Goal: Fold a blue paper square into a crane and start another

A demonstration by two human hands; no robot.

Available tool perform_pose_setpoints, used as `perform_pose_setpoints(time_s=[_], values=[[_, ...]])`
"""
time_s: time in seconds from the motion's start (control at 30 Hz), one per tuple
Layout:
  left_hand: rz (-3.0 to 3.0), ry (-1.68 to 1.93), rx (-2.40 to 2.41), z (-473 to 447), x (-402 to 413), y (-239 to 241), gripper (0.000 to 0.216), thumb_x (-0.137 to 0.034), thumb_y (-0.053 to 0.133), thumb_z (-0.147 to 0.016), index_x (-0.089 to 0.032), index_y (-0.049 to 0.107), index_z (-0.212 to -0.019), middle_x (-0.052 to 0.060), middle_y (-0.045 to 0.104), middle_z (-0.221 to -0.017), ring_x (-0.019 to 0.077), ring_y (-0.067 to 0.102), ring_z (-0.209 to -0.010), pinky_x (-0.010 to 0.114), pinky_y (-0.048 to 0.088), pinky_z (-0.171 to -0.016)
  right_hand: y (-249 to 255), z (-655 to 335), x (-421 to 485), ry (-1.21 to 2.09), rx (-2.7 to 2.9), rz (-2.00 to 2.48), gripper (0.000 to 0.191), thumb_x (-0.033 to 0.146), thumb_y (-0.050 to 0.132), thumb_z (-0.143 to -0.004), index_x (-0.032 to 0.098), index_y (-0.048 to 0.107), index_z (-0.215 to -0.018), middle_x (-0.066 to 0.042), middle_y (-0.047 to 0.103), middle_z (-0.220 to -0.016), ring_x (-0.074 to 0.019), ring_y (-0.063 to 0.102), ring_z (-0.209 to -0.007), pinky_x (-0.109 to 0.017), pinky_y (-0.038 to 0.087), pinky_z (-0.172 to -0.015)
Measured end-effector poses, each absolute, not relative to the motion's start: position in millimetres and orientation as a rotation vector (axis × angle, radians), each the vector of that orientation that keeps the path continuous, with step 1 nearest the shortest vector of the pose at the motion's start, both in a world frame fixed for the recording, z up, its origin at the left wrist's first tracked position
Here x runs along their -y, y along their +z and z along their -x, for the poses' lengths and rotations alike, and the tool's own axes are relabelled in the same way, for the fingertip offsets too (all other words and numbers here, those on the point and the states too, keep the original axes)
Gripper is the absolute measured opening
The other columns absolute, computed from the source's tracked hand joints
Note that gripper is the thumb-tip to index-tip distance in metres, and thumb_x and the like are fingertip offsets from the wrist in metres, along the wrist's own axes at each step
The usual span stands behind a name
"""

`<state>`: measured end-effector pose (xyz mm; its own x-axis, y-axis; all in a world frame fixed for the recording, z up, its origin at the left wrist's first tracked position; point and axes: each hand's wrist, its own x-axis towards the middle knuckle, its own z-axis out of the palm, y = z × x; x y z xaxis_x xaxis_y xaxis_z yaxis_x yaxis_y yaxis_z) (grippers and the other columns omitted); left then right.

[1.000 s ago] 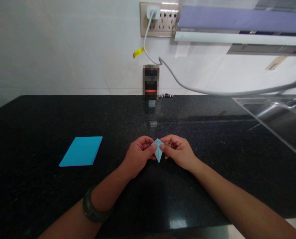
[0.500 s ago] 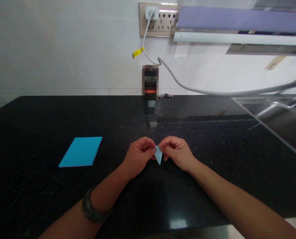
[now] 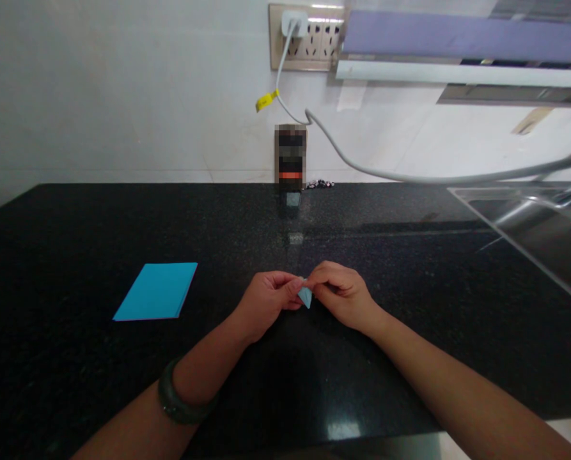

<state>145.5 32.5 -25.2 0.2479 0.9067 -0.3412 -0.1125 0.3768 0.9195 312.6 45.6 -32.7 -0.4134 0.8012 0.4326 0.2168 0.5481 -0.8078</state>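
The left hand [image 3: 268,300] and right hand [image 3: 343,294] are pinching a folded paper [image 3: 305,296] over the bench [image 3: 410,268], fingers closed on it, apparently creasing; sheets [image 3: 156,291] lying at 9 o'clock. Further creasing needs aligned edges.

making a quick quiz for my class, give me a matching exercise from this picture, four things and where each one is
Things:
1. small folded paper
2. flat blue paper
3. white plug
4. dark bracelet

Places:
A. in the wall socket
B. lying on the black counter, off to the left
C. around the left wrist
D. pinched between left hand and right hand

Pairs: 1-D, 2-B, 3-A, 4-C
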Motion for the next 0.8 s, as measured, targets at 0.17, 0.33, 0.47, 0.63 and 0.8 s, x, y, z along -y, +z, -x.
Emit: perform_pose_setpoints(time_s=[0.17, 0.33, 0.47, 0.63, 0.8], values=[[-0.958, 0.879, -1.136, -146.1, -33.1, -26.9, 0.022, -0.034, 0.07, -0.066, -0.013, 0.068, -0.073, 0.003, 0.067, -0.066, 0.011, 0.06, -0.06, 0.023, 0.049, -0.06, -37.3, -309.1, -44.2, 1.118, 1.724, 0.948, 0.012, 0.023, 0.055, -0.078, 0.02, 0.062, -0.086, -0.001, 0.059, -0.07, -0.0101, 0.054, -0.058, -0.024, 0.045, -0.053], [-0.997, 0.925, -1.166, -147.7, -32.7, -28.5, 0.022, -0.032, 0.069, -0.067, -0.013, 0.069, -0.077, 0.003, 0.068, -0.068, 0.0112, 0.06, -0.063, 0.024, 0.049, -0.063, -39.7, -305.5, -46.2, 1.302, 1.557, 1.124, 0.019, 0.035, 0.063, -0.073, 0.017, 0.059, -0.078, 0.003, 0.054, -0.056, -0.0065, 0.046, -0.044, -0.02, 0.037, -0.041], [-0.988, 0.919, -1.101, -147.5, -32.5, -28.2, 0.025, -0.028, 0.071, -0.065, -0.015, 0.069, -0.086, 0.003, 0.07, -0.075, 0.0118, 0.061, -0.068, 0.023, 0.048, -0.065, -35.2, -306.1, -49.0, 1.417, 1.405, 1.08, 0.025, 0.039, 0.067, -0.069, 0.016, 0.059, -0.077, 0.004, 0.056, -0.053, -0.007, 0.05, -0.043, -0.021, 0.042, -0.043], [-1.062, 0.913, -1.134, -146.7, -32.5, -30.0, 0.016, -0.027, 0.067, -0.068, -0.015, 0.07, -0.078, 0.003, 0.069, -0.071, 0.0122, 0.06, -0.065, 0.024, 0.048, -0.064, -31.6, -307.0, -49.2, 1.497, 1.294, 1.072, 0.028, 0.038, 0.07, -0.065, 0.016, 0.059, -0.077, 0.003, 0.059, -0.054, -0.0067, 0.052, -0.044, -0.02, 0.045, -0.044], [-1.253, 0.893, -1.177, -145.7, -32.8, -31.7, 0.016, -0.028, 0.062, -0.071, -0.017, 0.072, -0.078, 0.002, 0.068, -0.068, 0.0128, 0.058, -0.061, 0.025, 0.046, -0.061, -30.8, -307.1, -47.8, 1.537, 1.302, 1.097, 0.026, 0.039, 0.069, -0.067, 0.014, 0.063, -0.074, 0.002, 0.061, -0.056, -0.0055, 0.051, -0.043, -0.019, 0.044, -0.043]])
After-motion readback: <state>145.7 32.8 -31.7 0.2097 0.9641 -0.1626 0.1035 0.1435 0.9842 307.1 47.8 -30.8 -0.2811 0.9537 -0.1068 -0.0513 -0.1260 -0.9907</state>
